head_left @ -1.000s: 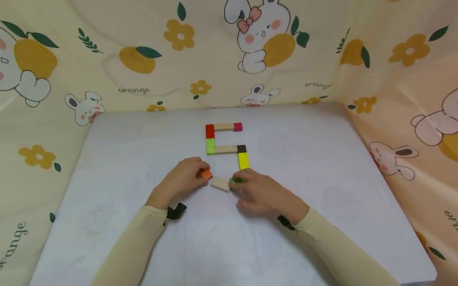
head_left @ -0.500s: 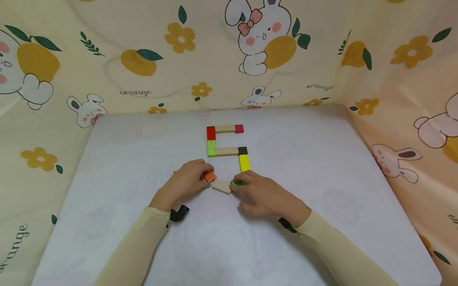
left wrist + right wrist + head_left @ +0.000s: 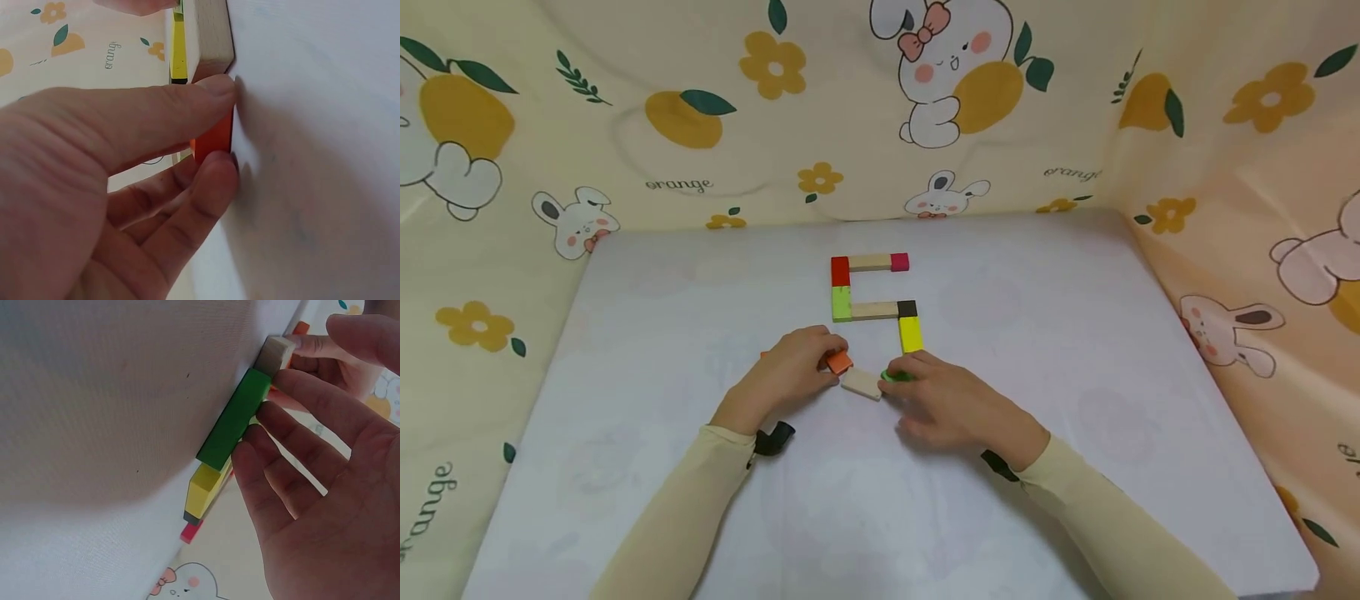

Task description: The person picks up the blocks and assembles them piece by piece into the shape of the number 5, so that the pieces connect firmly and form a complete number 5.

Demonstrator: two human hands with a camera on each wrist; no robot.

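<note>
My left hand [image 3: 790,365] pinches a small orange block [image 3: 214,142] between thumb and fingers, low on the table. The orange block sits at the left end of a plain wooden block [image 3: 861,383], touching or nearly touching it. My right hand [image 3: 958,404] rests its fairly straight fingertips on a green block [image 3: 234,420], thumb held apart. In the head view those fingers hide most of the green block. It lies between the wooden block and the yellow block [image 3: 911,334].
Beyond the hands, blocks form a bent line: black [image 3: 907,308], wooden [image 3: 875,311], light green [image 3: 841,303], red [image 3: 840,271], another wooden [image 3: 870,262] and pink [image 3: 899,262]. Another orange piece [image 3: 763,355] peeks out behind my left hand. Patterned cloth [image 3: 850,117] stands around the white table [image 3: 1060,292].
My left hand has shifted slightly right, bringing the orange block up to the wooden block's end. An orange piece behind that hand has come into sight. My right hand stays by the green block.
</note>
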